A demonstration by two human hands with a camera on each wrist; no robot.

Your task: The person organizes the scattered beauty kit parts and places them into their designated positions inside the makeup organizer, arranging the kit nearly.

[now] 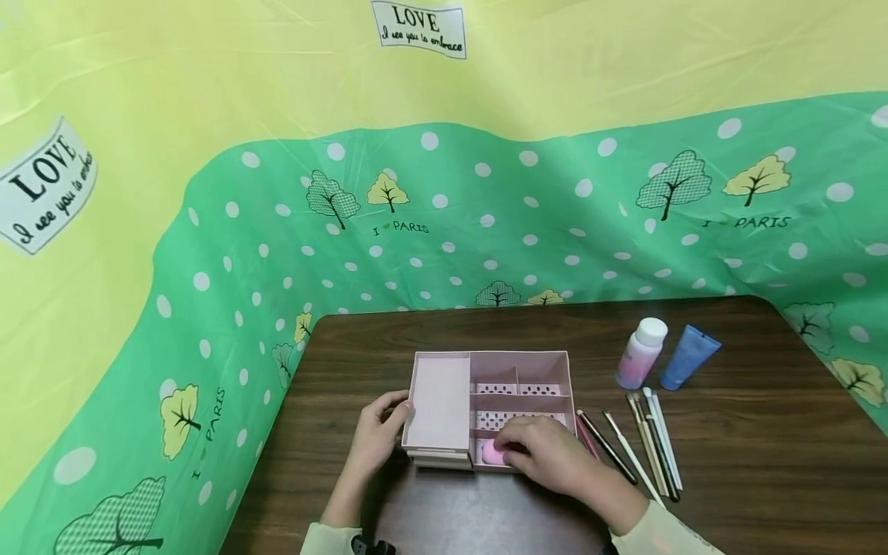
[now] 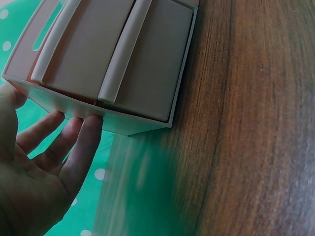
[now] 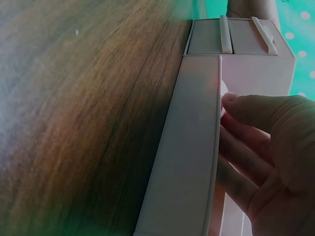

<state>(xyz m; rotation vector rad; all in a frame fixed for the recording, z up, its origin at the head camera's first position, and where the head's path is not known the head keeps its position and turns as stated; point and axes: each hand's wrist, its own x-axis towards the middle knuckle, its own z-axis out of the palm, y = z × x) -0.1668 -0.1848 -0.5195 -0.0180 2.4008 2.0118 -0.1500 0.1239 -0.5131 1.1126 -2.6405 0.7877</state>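
Observation:
A pale pink desktop organizer (image 1: 435, 401) stands on the table, with two drawers (image 2: 147, 64) at its left front and open compartments on the right. My left hand (image 1: 375, 428) rests against its left side; in the left wrist view the fingertips (image 2: 91, 123) touch that wall, fairly straight. Over the front right compartment, my right hand (image 1: 544, 449) pinches a small, rounded pink makeup sponge (image 1: 493, 452) that sits low inside. In the right wrist view the thumb lies on the sponge (image 3: 223, 93), and the other fingers reach behind the front wall (image 3: 189, 137).
Right of the organizer lie several makeup brushes (image 1: 624, 451), some close to its side. Behind them stand a pink-and-white bottle (image 1: 640, 354) and a blue tube (image 1: 688, 357). A dotted green and yellow cloth (image 1: 486, 223) hangs along the back edge of the dark wooden table (image 1: 763, 432).

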